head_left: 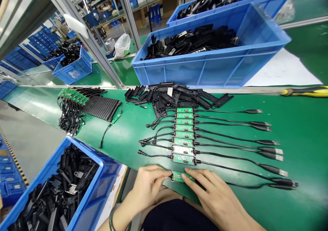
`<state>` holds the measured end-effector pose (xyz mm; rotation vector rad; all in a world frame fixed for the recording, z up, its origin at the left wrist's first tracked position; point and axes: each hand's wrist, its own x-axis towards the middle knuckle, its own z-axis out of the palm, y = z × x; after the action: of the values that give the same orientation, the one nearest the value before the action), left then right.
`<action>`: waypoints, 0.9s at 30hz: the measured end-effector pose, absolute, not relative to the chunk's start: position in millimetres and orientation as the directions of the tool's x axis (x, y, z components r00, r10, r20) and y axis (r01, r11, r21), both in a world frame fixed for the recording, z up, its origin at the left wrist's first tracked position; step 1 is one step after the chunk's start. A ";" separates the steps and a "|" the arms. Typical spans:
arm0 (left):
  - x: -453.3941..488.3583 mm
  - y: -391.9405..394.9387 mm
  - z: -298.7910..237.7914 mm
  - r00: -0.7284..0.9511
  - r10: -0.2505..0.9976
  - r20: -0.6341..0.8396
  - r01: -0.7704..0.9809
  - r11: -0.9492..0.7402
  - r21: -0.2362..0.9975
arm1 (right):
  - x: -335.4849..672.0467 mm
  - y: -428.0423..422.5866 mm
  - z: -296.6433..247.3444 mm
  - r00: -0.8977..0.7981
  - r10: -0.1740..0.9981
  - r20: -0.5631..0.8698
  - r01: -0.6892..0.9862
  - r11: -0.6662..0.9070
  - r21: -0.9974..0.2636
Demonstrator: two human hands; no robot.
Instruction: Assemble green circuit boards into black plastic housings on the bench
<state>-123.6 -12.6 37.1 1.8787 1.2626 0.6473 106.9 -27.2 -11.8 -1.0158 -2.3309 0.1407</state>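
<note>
The circuit board (176,177) being handled was positioned at the near edge of the green bench (294,128), directly in front of the person and between the two hands. At its left end, a black cable end (171,174) was pinched by the left hand (148,183), with thumb and index finger brought together. The right hand (215,193) was laid palm down over the right part of the board, with its fingers partly spread; the thumb tip was placed on the board face and the index fingertip at the far edge. Whether the board was gripped or merely pressed by the right hand could not be determined. A black cable (243,185) was extended to the right from beneath that hand.

Just beyond the board, eight cabled boards (182,142) were arranged in a column, with plugs directed to the right. Loose black casings (179,97) were heaped behind the column, in front of a blue bin (200,70) filled with black parts. To the left, bundled boards (74,96) were set beside a row of black casings (102,107). A yellow-and-black handle (304,92) was located at the far right.
</note>
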 end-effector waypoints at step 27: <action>-108.4 -29.5 31.3 0.715 0.671 0.199 0.699 -0.677 -0.230 | 103.5 -27.3 -11.1 -0.503 0.709 0.494 0.658 0.685 -0.313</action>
<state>-108.4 -29.5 31.3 3.1745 1.3001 0.1698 103.5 -27.3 -11.1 -1.0452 -2.2933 0.1116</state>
